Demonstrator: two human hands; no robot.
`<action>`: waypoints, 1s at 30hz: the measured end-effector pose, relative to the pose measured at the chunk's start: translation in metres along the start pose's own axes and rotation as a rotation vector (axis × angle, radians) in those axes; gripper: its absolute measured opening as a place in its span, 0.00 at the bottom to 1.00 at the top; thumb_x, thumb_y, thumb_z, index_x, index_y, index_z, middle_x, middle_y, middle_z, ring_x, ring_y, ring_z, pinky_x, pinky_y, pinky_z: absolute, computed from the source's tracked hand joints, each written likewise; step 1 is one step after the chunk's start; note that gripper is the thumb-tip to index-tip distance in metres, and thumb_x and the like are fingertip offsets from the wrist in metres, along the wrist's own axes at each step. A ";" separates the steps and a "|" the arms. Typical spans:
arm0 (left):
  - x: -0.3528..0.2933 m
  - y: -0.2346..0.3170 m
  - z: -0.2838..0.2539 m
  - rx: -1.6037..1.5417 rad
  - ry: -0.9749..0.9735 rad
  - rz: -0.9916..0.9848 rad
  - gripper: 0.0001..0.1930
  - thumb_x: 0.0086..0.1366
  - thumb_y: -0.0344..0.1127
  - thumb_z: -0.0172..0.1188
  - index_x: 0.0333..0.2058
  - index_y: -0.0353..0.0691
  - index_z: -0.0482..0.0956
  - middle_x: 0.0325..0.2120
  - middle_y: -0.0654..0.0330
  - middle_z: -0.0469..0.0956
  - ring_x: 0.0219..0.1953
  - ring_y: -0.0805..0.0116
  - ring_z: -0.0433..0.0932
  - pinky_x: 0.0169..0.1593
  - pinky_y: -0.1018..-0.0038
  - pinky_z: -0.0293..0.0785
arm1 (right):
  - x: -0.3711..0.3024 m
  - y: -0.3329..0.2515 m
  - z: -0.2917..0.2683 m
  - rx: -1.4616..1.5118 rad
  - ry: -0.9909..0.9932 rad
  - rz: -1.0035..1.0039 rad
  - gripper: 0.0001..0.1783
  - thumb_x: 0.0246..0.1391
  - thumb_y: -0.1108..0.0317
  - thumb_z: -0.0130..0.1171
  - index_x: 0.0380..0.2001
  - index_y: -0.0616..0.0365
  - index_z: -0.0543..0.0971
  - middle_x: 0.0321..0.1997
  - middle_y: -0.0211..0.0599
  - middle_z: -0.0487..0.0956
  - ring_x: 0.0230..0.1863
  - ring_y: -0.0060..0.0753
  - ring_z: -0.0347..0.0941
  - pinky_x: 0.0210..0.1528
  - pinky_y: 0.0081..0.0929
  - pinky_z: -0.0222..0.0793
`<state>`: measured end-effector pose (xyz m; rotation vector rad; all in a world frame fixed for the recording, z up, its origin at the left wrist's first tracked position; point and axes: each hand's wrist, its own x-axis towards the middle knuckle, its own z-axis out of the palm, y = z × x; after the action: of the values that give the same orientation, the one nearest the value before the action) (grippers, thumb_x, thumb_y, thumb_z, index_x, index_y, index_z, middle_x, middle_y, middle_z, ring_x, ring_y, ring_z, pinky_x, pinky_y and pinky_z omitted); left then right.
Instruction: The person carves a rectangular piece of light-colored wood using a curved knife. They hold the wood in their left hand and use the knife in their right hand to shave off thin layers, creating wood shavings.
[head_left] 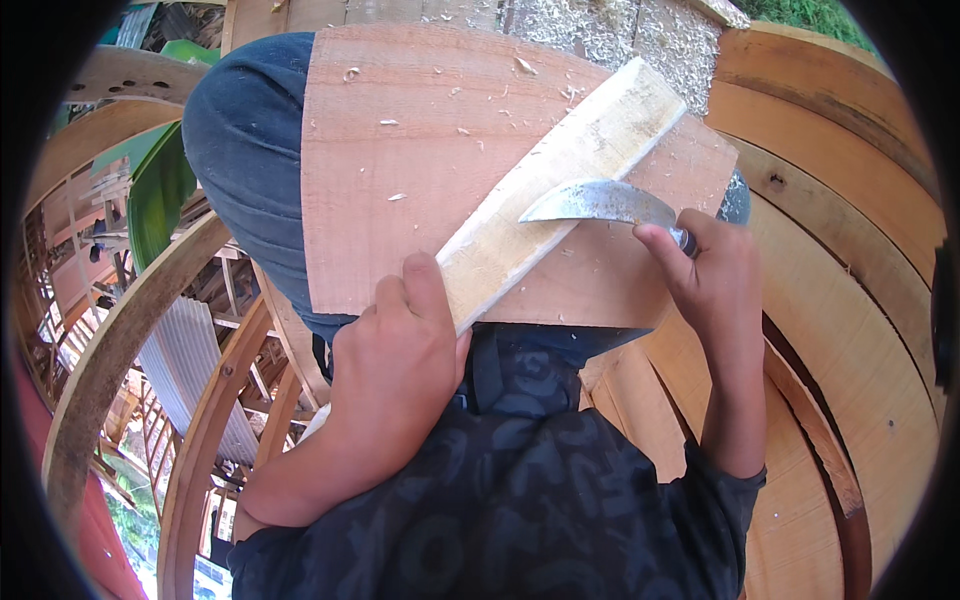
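Note:
A flat reddish wooden board (pixel 390 170) lies across my lap, dotted with small shavings. On it a pale, pith-like light wood bar (pixel 545 175) slants from near my body up toward the far right. My left hand (pixel 400 330) is closed round the bar's near end. In my right hand (pixel 715 265) is the handle of a knife with a curved, stained metal blade (pixel 600 203). The blade lies over the middle of the bar, its tip pointing left; whether its edge touches the surface I cannot tell.
White shavings (pixel 665 50) are heaped on the planks beyond the board. Wide wooden planks (pixel 810 330) curve along my right side. To the left, a curved wooden rail (pixel 130 340) borders an open drop with corrugated sheet (pixel 190 370) and a green leaf (pixel 160 195) below.

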<state>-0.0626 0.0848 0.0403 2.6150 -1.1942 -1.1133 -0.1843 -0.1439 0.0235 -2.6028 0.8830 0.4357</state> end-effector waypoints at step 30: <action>-0.001 0.000 -0.003 -0.100 -0.044 -0.032 0.26 0.52 0.34 0.66 0.44 0.29 0.62 0.27 0.48 0.73 0.25 0.49 0.79 0.26 0.63 0.76 | 0.022 0.029 0.002 -0.042 0.204 0.056 0.39 0.48 0.34 0.58 0.09 0.64 0.71 0.08 0.46 0.66 0.13 0.44 0.66 0.18 0.34 0.61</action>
<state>-0.0609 0.0853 0.0433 2.5562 -1.0784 -1.2086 -0.1863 -0.1765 0.0061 -2.7018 1.0247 0.2077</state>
